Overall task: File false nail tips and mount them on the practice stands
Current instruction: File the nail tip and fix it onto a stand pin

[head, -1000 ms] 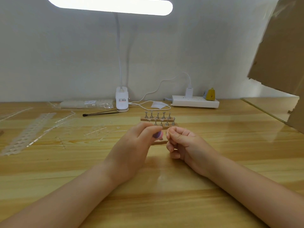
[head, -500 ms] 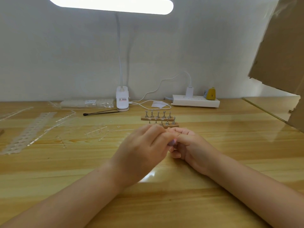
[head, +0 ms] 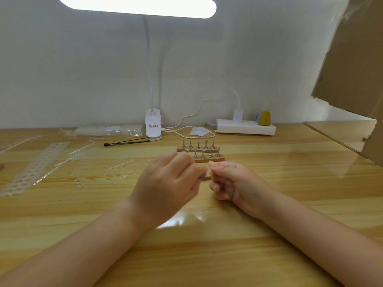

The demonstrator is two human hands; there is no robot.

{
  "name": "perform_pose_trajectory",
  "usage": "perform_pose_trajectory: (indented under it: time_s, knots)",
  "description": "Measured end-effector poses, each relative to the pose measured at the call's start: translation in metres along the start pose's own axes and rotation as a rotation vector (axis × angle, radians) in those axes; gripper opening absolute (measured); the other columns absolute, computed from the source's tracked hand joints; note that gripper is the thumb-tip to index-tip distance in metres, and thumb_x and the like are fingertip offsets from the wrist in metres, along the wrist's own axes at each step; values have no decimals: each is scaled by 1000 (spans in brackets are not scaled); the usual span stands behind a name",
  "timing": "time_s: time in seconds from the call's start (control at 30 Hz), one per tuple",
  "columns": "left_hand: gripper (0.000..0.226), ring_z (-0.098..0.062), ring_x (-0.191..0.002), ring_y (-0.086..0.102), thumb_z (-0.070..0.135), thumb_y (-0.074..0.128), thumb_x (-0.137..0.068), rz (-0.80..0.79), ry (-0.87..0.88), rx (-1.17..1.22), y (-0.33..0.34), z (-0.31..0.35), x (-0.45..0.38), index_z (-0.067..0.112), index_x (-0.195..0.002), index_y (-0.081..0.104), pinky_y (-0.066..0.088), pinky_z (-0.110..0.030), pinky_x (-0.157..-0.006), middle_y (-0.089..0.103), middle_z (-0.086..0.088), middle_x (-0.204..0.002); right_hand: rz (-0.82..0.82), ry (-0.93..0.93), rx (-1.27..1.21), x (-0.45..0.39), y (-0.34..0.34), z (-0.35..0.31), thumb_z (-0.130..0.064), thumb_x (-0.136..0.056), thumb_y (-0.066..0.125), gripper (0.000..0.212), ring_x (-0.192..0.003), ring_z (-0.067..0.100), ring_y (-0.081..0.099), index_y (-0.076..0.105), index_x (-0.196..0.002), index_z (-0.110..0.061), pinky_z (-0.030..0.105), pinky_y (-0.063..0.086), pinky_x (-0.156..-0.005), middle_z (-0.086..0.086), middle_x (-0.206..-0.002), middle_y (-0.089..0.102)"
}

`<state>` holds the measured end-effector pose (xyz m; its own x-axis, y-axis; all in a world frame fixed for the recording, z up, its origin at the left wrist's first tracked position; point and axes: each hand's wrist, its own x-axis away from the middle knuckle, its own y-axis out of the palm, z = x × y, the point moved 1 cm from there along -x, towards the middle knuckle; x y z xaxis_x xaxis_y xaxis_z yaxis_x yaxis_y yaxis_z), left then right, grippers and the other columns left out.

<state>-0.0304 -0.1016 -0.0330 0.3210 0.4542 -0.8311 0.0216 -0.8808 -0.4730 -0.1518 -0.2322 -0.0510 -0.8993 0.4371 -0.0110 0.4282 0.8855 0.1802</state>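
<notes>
My left hand (head: 165,183) pinches a small purple nail file (head: 203,175), of which only the tip shows past the fingers. My right hand (head: 234,181) is curled, with thumb and forefinger pinched on a clear nail tip that is too small to see well. The file tip meets the right fingertips just above the table. Right behind the hands stand two wooden practice stands (head: 219,150), each with a row of small metal holders. A third wooden strip (head: 206,178) lies mostly hidden under the hands.
Clear plastic nail strips (head: 35,166) and loose clear bits (head: 120,164) lie at the left. At the back are a bag of tips (head: 107,130), a black stick (head: 126,142), the lamp base (head: 153,127) and a power strip (head: 245,126). Cardboard (head: 352,59) overhangs the right.
My left hand slid right against the right fingertips and has drawn back a little, and the file moved with it. The right hand stayed nearly still.
</notes>
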Motion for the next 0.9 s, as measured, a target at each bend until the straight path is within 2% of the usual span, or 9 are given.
perform_pose_trajectory:
  time_s: [0.13, 0.23, 0.3, 0.4, 0.47, 0.6, 0.67, 0.8, 0.9]
  knots:
    - [11, -21, -72, 60, 3, 60, -88, 8, 121, 38, 5, 21, -3, 12, -90, 66, 50, -34, -71, 66, -4, -78, -62, -24, 78, 1, 0, 1, -27, -90, 59, 22, -49, 6, 42, 56, -79, -8, 17, 30, -44, -2, -58, 45]
    - [11, -20, -73, 59, 2, 70, -79, -10, 39, -43, 4, 2, 2, 11, -81, 75, 53, -35, -68, 67, -4, -76, -56, 6, 32, 1, -1, -2, -28, -85, 59, 23, -49, 7, 44, 61, -65, -18, 17, 30, -42, -6, -56, 42]
    - [11, -22, -69, 63, 3, 70, -78, 0, -2, -39, 1, -7, 4, 11, -84, 74, 54, -38, -63, 67, -5, -76, -48, 27, 0, 1, 0, -2, -29, -81, 59, 21, -49, 9, 45, 60, -63, -18, 18, 30, -42, -5, -55, 38]
    - [20, -20, -73, 62, 4, 67, -82, 48, 74, 39, 2, 8, 0, 16, -97, 62, 52, -34, -69, 68, -4, -81, -84, 17, 46, 1, 0, -1, -29, -84, 58, 25, -49, 8, 43, 55, -79, -5, 18, 29, -43, 0, -59, 38]
    - [18, -20, -77, 61, 5, 64, -87, 25, 142, 82, 5, 18, -2, 15, -100, 59, 50, -32, -74, 68, -4, -84, -122, 11, 87, 1, 0, -1, -28, -89, 57, 25, -49, 7, 41, 53, -91, -4, 18, 29, -44, 1, -59, 42]
    - [15, -22, -68, 64, 2, 76, -75, -6, 49, -31, 3, 0, 1, 12, -87, 74, 54, -35, -65, 67, -5, -77, -107, 25, 23, 0, -2, -2, -27, -85, 59, 20, -50, 8, 44, 57, -70, -14, 17, 30, -43, -6, -55, 39]
    - [12, -22, -68, 63, 3, 75, -76, 9, 33, -24, 1, -3, 3, 12, -85, 74, 54, -35, -64, 66, -4, -79, -112, 15, 14, -1, -2, -1, -29, -86, 59, 24, -50, 8, 44, 58, -65, -17, 17, 31, -43, -7, -55, 39]
    - [22, -19, -81, 58, 5, 65, -86, 19, 170, 116, 7, 18, -1, 16, -103, 57, 49, -31, -76, 56, 0, -96, -195, 3, 94, 0, -2, -1, -27, -90, 54, 25, -50, 7, 40, 53, -81, -4, 17, 31, -45, -1, -57, 44]
    - [22, -20, -78, 62, 4, 67, -83, -4, 95, 65, 5, 6, 1, 16, -101, 65, 53, -34, -73, 67, -4, -88, -203, 12, 78, 1, -4, -3, -26, -88, 53, 21, -53, 8, 42, 50, -82, -6, 17, 31, -46, -2, -63, 44]
